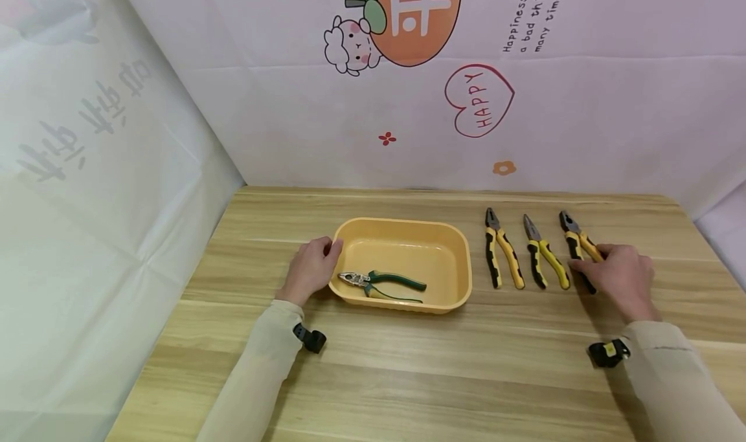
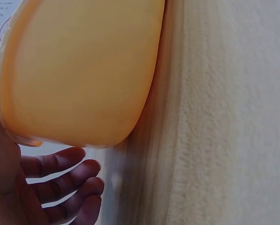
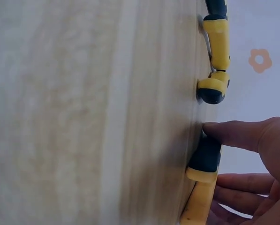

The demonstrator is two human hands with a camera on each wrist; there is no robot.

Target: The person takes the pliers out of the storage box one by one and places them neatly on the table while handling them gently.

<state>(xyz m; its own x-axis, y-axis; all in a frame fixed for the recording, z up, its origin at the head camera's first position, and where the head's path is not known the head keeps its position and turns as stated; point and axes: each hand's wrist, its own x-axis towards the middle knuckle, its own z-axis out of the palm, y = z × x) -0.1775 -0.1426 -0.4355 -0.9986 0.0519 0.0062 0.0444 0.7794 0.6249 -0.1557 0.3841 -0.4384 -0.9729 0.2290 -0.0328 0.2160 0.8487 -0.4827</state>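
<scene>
A yellow plastic tray [image 1: 402, 228] stands on the wooden table, and a pair of green-handled pliers [image 1: 402, 280] lies inside it. My left hand [image 1: 311, 267] holds the tray's left rim. From the left wrist view, the fingers of the left hand [image 2: 60, 187] curve below the tray wall [image 2: 83, 75], while the thumb is mostly hidden. On the right, my right hand [image 1: 623, 277] grips the handles of the rightmost yellow-and-black pliers [image 1: 574, 238], which lie on the table. The right wrist view shows its thumb [image 3: 238, 134] against a black handle end [image 3: 206, 154].
Between the tray and my right hand lie yellow-and-black long-nose pliers [image 1: 535, 244] and another yellow-and-black pair of pliers [image 1: 495, 235]. A white printed cloth [image 1: 280, 118] hangs behind the table's back edge, and more white cloth [image 1: 116, 235] hangs at the left.
</scene>
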